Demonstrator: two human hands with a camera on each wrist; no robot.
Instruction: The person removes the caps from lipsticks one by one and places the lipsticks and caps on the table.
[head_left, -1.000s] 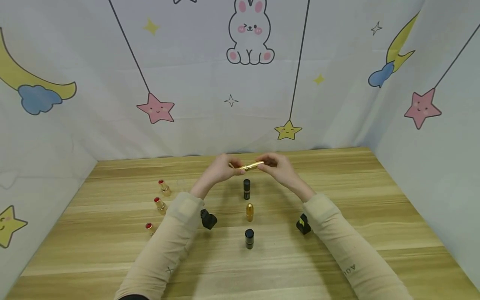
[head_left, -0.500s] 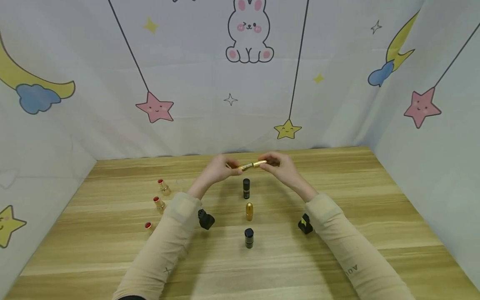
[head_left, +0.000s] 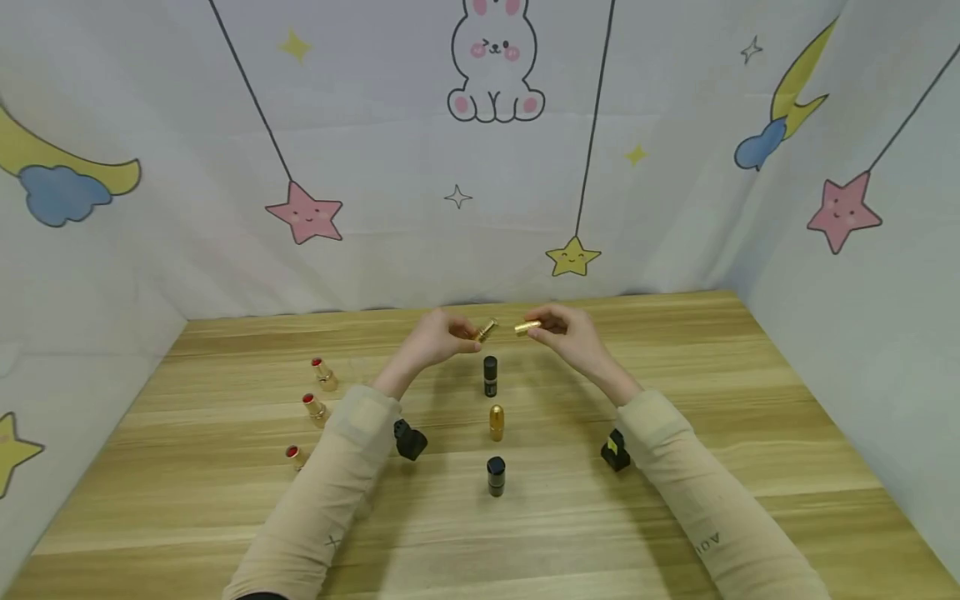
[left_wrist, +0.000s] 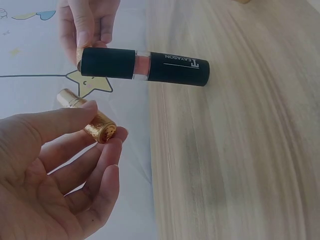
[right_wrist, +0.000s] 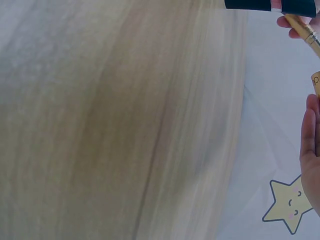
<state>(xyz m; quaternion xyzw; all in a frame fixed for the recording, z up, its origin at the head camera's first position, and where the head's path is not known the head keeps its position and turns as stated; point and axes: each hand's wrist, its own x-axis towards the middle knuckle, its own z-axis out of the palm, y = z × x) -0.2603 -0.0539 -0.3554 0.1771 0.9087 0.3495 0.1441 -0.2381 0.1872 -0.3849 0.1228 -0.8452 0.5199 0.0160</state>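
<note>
Head view: both my hands are up near the far edge of the tabletop (head_left: 750, 367). My left hand (head_left: 438, 340) has a gold tube (head_left: 487, 330) pinched between thumb and fingers, the other fingers loosely bent (the left wrist cam shows that best). My right hand (head_left: 567, 333) is pinching a short gold piece, I'd say the cap (head_left: 528, 328). There's a gap between the two parts and neither is resting on the wood. The tube is tilted, with its narrower end up toward the right.

So, progress as I read it: the cap's off this one, but no colour shows at the tube's end, so twisting it up and setting the parts down look like what's left for it, if that's the plan.

Just nearer to me there's a column of three that look capped: a black tube (head_left: 491, 377), a gold bullet-shaped one (head_left: 497, 422) and a dark tube (head_left: 496, 477). Untouched right now, so probably still to do. Off to the left stand the back lipstick (head_left: 324, 374), the middle lipstick (head_left: 315, 409) and the front lipstick (head_left: 296, 457), red tips showing; I'd count those as done. My left sleeve (head_left: 322, 508) partly hides the front one.
</note>
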